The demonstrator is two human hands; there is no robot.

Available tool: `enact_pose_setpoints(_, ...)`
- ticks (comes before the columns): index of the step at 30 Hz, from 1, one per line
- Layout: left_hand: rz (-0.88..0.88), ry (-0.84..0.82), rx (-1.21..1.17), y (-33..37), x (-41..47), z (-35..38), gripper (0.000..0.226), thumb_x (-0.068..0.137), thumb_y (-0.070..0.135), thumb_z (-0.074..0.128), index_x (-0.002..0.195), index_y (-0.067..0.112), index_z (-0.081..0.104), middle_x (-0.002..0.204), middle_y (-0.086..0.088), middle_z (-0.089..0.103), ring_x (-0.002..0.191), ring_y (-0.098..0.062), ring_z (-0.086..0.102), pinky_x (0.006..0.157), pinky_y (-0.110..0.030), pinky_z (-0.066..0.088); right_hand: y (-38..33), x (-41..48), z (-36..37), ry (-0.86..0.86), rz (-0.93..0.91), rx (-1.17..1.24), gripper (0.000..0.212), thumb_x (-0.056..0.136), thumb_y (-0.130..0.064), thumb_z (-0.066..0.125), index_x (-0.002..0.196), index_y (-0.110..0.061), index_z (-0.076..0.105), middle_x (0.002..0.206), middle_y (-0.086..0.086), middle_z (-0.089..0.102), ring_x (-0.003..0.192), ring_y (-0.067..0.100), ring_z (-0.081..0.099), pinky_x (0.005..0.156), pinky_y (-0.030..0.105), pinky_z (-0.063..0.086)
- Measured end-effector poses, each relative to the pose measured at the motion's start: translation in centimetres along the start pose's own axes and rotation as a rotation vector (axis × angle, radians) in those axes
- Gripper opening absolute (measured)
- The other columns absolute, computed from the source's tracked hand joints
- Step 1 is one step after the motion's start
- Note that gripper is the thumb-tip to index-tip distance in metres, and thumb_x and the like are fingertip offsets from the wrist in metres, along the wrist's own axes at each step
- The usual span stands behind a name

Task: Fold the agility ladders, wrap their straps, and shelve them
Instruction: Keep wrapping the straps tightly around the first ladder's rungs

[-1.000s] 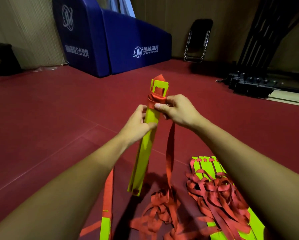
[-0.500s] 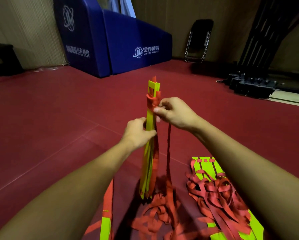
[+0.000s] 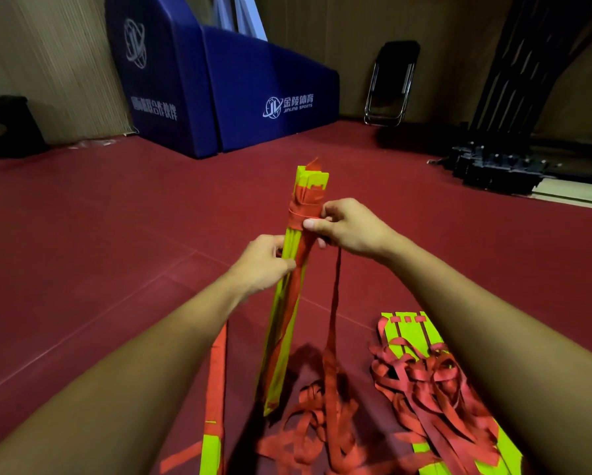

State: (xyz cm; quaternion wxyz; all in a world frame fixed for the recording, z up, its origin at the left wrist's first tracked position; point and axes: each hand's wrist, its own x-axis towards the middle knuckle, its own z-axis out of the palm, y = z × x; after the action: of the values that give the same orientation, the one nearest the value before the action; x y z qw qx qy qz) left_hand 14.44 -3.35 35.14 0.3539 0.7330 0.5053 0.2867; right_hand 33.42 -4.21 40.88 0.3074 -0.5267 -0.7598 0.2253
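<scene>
Reaching forward from the bottom edge, two bare forearms converge on the folded ladder bundle (image 3: 280, 323), a stack of yellow-green slats held nearly upright, its top leaning slightly right. Nearest the viewer, left of the bundle's foot, a loose ladder section (image 3: 215, 389) of red webbing and yellow slat lies on the red floor (image 3: 82, 241). Right of the bundle's foot sits a tangled heap of red webbing (image 3: 318, 426), and further right a second ladder (image 3: 407, 332) lies flat, its slats half buried under more red loops. Whether the bundle's lower end touches the floor cannot be told.

About two thirds of the way up the bundle, the left hand (image 3: 263, 264) grips the slats from the left side, fingers curled round them and thumb across the front, wrist straight. Just above it, the right hand (image 3: 347, 231) comes in from the right with knuckles up, pinching the strap (image 3: 335, 303) between thumb and fingers against the red windings that circle the bundle's upper end. From that hand the strap hangs down to the heap.

Beyond the bundle, a blue padded block (image 3: 253, 80) with white lettering stands against the wall. To the bundle's far right a folded black chair (image 3: 390, 84) leans on the wall, with a black metal frame (image 3: 500, 166) on the floor further right.
</scene>
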Motion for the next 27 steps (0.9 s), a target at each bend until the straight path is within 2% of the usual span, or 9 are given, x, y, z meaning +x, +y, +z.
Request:
enact_pose_setpoints(4,0.001,0.0,-0.211,0.7,-0.4,0.2,0.034,0.084,-0.003,0.06,0.115,0.006,0.07,0.098,-0.017,0.074,0.084,-0.019,0.061,0.073,-0.032,0.049,0.2,-0.4,0.5,0.047,-0.001,0.13,0.027,0.092,-0.032,0.067,0.074,-0.014,0.061,0.057,-0.006,0.061,0.05,0.004,0.05,0.06,0.025,0.039)
enact_pose_setpoints(7,-0.026,0.013,-0.273,1.4,-0.4,0.5,0.055,0.066,0.025,0.069,0.119,0.012,0.062,0.112,-0.021,0.071,0.086,-0.018,0.062,0.075,-0.036,0.049,-0.5,-0.4,1.2,0.195,0.012,0.217,0.031,0.091,-0.03,0.069,0.068,-0.013,0.056,0.054,-0.002,0.061,0.045,0.003,0.048,0.055,0.023,0.038)
enact_pose_setpoints(10,-0.022,0.098,0.054,1.6,-0.7,1.3,0.068,0.058,0.051,0.08,0.112,0.02,0.053,0.102,-0.004,0.068,0.09,-0.02,0.064,0.081,-0.04,0.051,-1.2,-0.2,1.7,0.274,0.065,0.196,0.036,0.09,-0.033,0.069,0.064,-0.013,0.054,0.052,0.0,0.064,0.042,0.007,0.053,0.053,0.025,0.042)
enact_pose_setpoints(13,-0.046,0.227,0.385,1.4,-1.1,2.2,0.056,0.07,0.056,0.079,0.103,0.019,0.051,0.104,-0.008,0.067,0.104,-0.034,0.062,0.077,-0.037,0.045,-1.6,-0.5,1.7,0.329,0.124,0.205,0.037,0.091,-0.033,0.068,0.067,-0.009,0.055,0.049,0.0,0.063,0.04,0.01,0.056,0.049,0.023,0.045)
enact_pose_setpoints(17,-0.09,0.315,0.345,2.0,-0.9,2.5,0.044,0.074,0.046,0.079,0.102,0.02,0.058,0.1,-0.008,0.07,0.105,-0.036,0.064,0.077,-0.034,0.045,-1.7,-0.5,1.6,0.373,0.17,0.152,0.038,0.091,-0.036,0.066,0.068,-0.008,0.057,0.048,-0.001,0.062,0.038,0.007,0.053,0.05,0.022,0.044)
enact_pose_setpoints(21,-0.05,0.28,0.201,1.9,-0.7,1.7,0.031,0.08,0.027,0.078,0.103,0.019,0.06,0.092,-0.002,0.069,0.096,-0.027,0.066,0.073,-0.028,0.043,-1.7,-0.8,0.9,0.157,0.091,0.175,0.025,0.096,-0.027,0.062,0.083,-0.007,0.058,0.058,0.001,0.066,0.042,0.005,0.051,0.055,0.024,0.043)
enact_pose_setpoints(24,-0.004,0.213,0.127,1.6,-0.9,1.3,0.016,0.085,0.015,0.07,0.096,0.016,0.059,0.072,0.005,0.06,0.069,-0.022,0.059,0.056,-0.017,0.037,-1.8,-1.2,0.3,0.047,0.079,0.345,0.016,0.098,-0.015,0.06,0.102,-0.002,0.052,0.064,0.007,0.064,0.042,0.005,0.049,0.05,0.017,0.042)
enact_pose_setpoints(25,0.026,0.188,0.117,1.8,-1.1,1.4,0.016,0.085,0.013,0.067,0.101,0.016,0.063,0.073,0.003,0.062,0.068,-0.022,0.058,0.056,-0.017,0.039,-1.8,-1.2,0.2,0.042,0.075,0.367,0.02,0.097,-0.014,0.061,0.106,0.002,0.052,0.065,0.008,0.064,0.043,0.005,0.049,0.049,0.016,0.042)
enact_pose_setpoints(27,0.102,0.155,0.083,2.2,-1.3,1.6,0.029,0.08,0.018,0.061,0.104,0.033,0.065,0.089,-0.004,0.072,0.079,-0.025,0.064,0.069,-0.028,0.048,-1.6,-1.1,0.1,0.025,0.049,0.377,0.028,0.096,-0.016,0.063,0.111,0.007,0.057,0.062,0.006,0.062,0.046,0.006,0.048,0.051,0.016,0.041)
